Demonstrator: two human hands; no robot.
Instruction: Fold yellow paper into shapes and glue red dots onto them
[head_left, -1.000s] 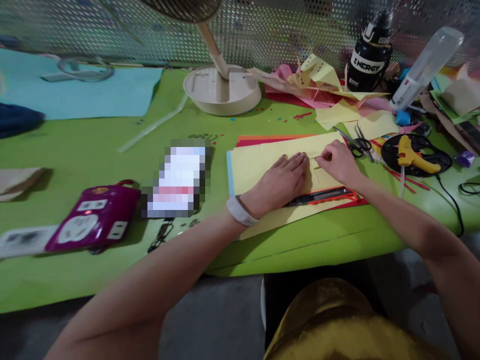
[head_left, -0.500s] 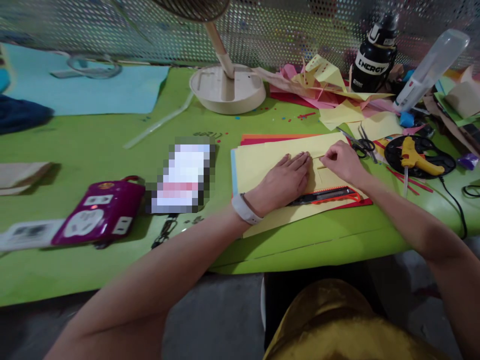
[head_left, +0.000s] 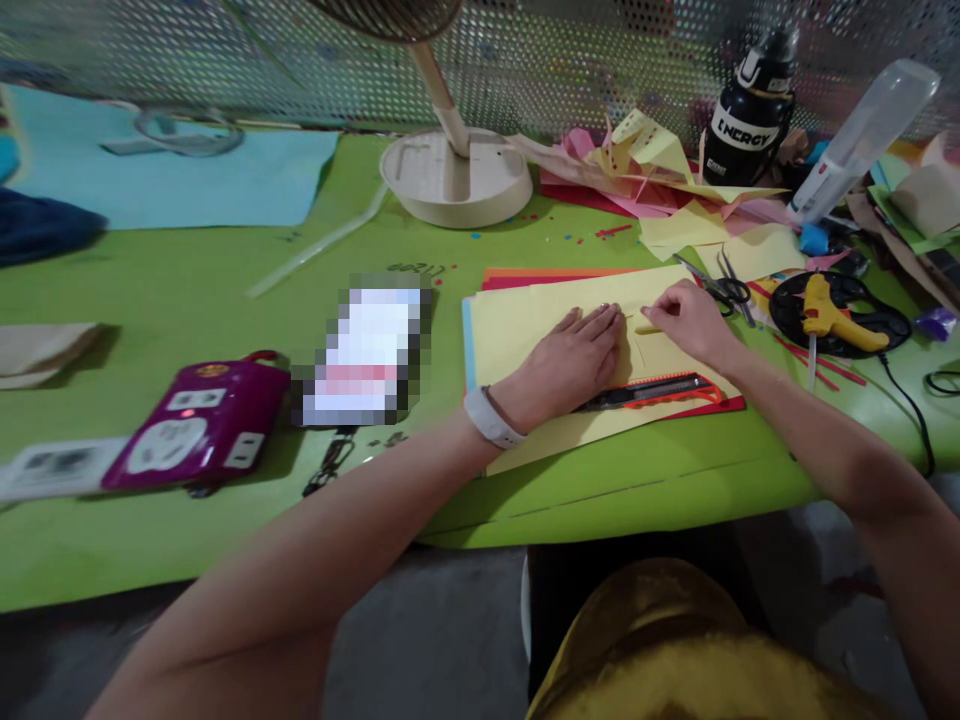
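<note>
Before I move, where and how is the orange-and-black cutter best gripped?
Probably by the right half of the orange-and-black cutter, from the near side. It lies flat across the yellow paper, its left end close by the left hand; I can't tell whether a blade is out there.

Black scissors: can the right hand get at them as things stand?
Probably yes: the scissors lie close beside the right hand, with nothing seen in between. Its fingers seem to pinch the yellow paper, so they'd likely need to let go first.
</note>
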